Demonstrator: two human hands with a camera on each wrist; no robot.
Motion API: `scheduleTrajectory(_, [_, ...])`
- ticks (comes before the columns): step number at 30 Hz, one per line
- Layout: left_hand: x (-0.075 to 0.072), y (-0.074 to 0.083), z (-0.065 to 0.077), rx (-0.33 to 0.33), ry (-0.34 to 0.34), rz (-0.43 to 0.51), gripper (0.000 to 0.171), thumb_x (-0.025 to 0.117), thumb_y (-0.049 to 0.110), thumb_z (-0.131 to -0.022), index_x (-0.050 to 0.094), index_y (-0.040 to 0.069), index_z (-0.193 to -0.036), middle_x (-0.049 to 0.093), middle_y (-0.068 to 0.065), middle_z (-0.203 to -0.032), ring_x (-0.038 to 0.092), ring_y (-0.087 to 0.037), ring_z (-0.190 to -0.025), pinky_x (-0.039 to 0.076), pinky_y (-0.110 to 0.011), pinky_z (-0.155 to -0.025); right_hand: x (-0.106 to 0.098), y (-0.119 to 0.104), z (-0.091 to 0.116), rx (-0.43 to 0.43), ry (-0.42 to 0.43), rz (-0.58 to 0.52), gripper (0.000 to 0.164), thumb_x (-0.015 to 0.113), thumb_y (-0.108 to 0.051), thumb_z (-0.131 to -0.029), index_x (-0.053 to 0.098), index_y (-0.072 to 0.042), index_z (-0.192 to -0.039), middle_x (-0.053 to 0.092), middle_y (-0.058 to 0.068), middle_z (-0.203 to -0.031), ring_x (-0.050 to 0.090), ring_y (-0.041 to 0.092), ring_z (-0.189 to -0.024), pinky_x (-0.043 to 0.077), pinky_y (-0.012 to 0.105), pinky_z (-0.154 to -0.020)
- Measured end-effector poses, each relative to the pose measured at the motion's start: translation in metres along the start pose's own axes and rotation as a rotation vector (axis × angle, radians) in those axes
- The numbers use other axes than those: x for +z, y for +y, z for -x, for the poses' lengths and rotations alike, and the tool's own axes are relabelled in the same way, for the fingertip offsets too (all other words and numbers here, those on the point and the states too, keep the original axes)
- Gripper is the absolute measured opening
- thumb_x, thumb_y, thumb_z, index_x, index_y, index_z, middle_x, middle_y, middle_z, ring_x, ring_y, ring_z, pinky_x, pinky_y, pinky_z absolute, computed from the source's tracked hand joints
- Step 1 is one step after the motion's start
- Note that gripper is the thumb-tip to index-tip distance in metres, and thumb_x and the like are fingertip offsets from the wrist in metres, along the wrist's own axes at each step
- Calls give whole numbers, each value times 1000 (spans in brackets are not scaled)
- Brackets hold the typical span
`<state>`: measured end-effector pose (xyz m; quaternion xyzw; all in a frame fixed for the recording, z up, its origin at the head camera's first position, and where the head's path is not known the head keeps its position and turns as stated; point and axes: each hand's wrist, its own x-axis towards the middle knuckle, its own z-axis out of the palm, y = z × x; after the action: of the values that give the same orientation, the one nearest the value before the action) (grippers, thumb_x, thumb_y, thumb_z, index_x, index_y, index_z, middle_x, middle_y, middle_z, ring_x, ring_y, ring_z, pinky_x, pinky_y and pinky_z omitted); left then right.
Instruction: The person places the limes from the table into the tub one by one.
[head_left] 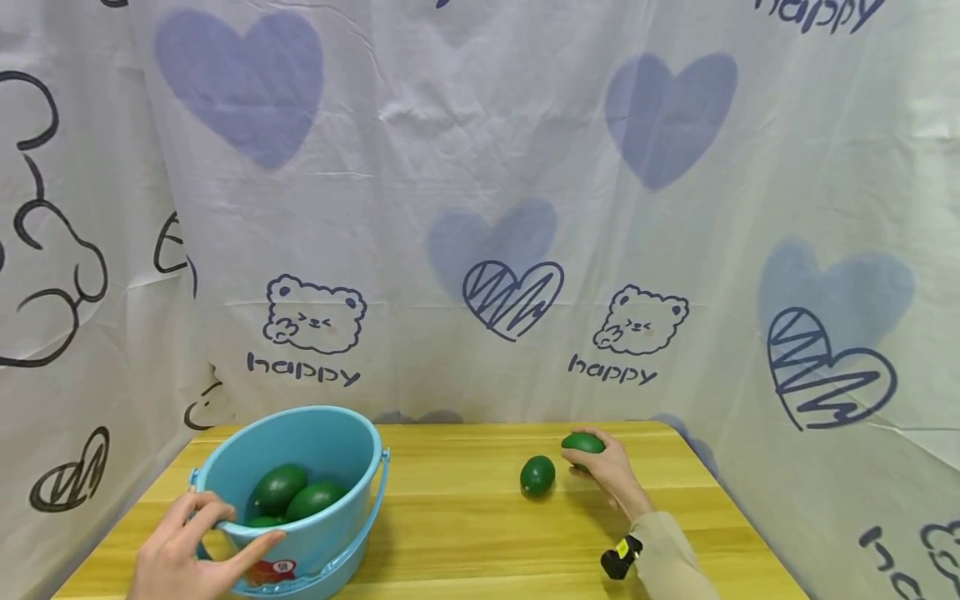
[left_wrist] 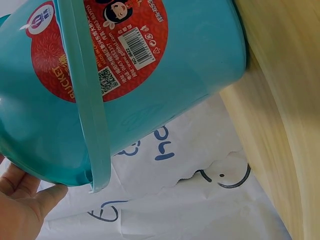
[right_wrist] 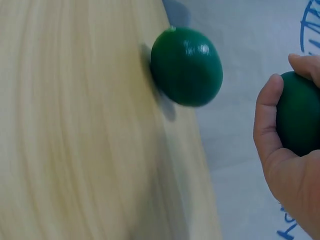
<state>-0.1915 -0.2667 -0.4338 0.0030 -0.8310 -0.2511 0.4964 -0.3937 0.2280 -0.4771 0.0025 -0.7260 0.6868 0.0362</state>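
My left hand grips the near left rim of a light blue plastic bucket, the thumb lying along its outside. Several smooth, dark green avocados lie inside the bucket. A red label with a barcode covers part of its side in the left wrist view. At the back right of the table, my right hand holds another green avocado between thumb and fingers. Just left of that hand, a loose avocado rests on the wood.
The wooden table ends at the back against a white curtain printed with hearts and bears. The bucket's handle hangs down its right side. A small black device is on the right wrist.
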Motion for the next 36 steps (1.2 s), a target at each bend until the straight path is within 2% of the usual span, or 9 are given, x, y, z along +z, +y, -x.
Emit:
scheduleTrajectory(3, [0, -2, 0, 31, 4, 19, 54, 100, 32, -35, 60, 18, -69, 51, 8, -80, 35, 11, -78, 34, -1, -68, 7, -4, 2, -9, -5, 36, 55, 81, -9, -79, 56, -4, -128, 48, 23, -126, 61, 26, -96, 60, 34, -74])
scheduleTrajectory(7, [1, -5, 1, 77, 10, 45, 55, 99, 33, -35, 60, 17, -70, 51, 8, -81, 35, 12, -80, 34, -2, -71, 19, -10, 4, -19, -15, 93, 50, 81, -7, -78, 60, -4, -124, 51, 23, -123, 60, 27, -95, 59, 38, -72])
scheduleTrajectory(18, [-1, -5, 0, 55, -13, 40, 56, 100, 32, -35, 59, 19, -71, 49, 10, -81, 35, 12, -80, 33, 0, -72, 57, -20, 11, -39, -88, 193, 43, 80, -8, -78, 63, -7, -118, 55, 23, -119, 62, 28, -89, 58, 35, -65])
scheduleTrajectory(22, [-1, -6, 0, 67, -15, 53, 55, 100, 32, -35, 60, 19, -72, 49, 10, -82, 35, 12, -81, 34, 0, -72, 71, -24, 15, -50, -120, 197, 44, 81, -10, -77, 64, -9, -118, 55, 22, -118, 62, 26, -83, 58, 37, -64])
scheduleTrajectory(27, [-1, -7, 0, 73, -23, 67, 55, 100, 31, -36, 60, 20, -72, 49, 11, -82, 35, 11, -80, 35, -2, -69, 88, -28, 18, -71, -177, 193, 45, 81, -12, -77, 63, -11, -118, 55, 21, -119, 60, 25, -86, 58, 40, -68])
scheduleTrajectory(36, [-1, -8, 0, 77, -35, 68, 55, 99, 31, -36, 60, 19, -73, 49, 10, -83, 35, 12, -82, 35, -2, -68, 121, -47, 30, -117, -303, 165, 47, 80, -15, -80, 61, -9, -122, 52, 22, -125, 61, 27, -94, 58, 35, -69])
